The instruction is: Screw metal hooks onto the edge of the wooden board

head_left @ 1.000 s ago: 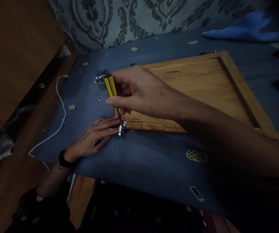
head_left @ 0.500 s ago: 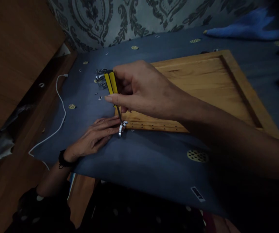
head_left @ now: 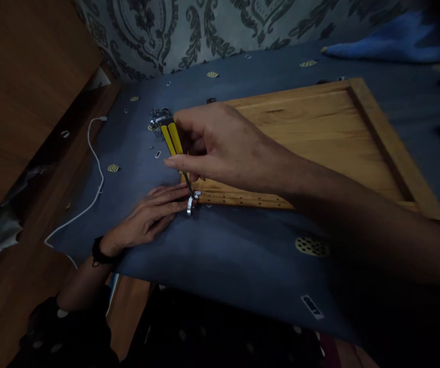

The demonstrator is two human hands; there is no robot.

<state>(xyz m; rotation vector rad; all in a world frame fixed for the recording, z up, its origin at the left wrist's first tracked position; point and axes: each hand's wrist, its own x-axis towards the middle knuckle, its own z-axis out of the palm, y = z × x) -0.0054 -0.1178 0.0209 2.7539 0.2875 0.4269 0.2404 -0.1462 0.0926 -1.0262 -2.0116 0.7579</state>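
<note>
My right hand (head_left: 223, 143) is wrapped round the yellow and black handle of a screwdriver (head_left: 175, 140). The screwdriver's thin shaft slants down to a small shiny metal hook (head_left: 190, 204) at the near left corner of a wooden panel (head_left: 311, 133). My left hand (head_left: 153, 212) lies flat with fingers stretched out, its fingertips against that corner beside the hook. Along the panel's near edge runs a row of several small dark holes. Whether a screw sits under the screwdriver tip is too small to tell.
A pile of metal hooks and screws (head_left: 159, 115) lies behind the screwdriver on the blue patterned cloth (head_left: 220, 245). To the left runs a white cable (head_left: 99, 168). Blue fabric (head_left: 392, 43) rests at the back right, and a brown wooden cabinet (head_left: 31, 92) stands at the left.
My right hand and the screwdriver handle have dipped slightly and tilted a little to the left. The tip stays at the hook, and my left hand has not moved.
</note>
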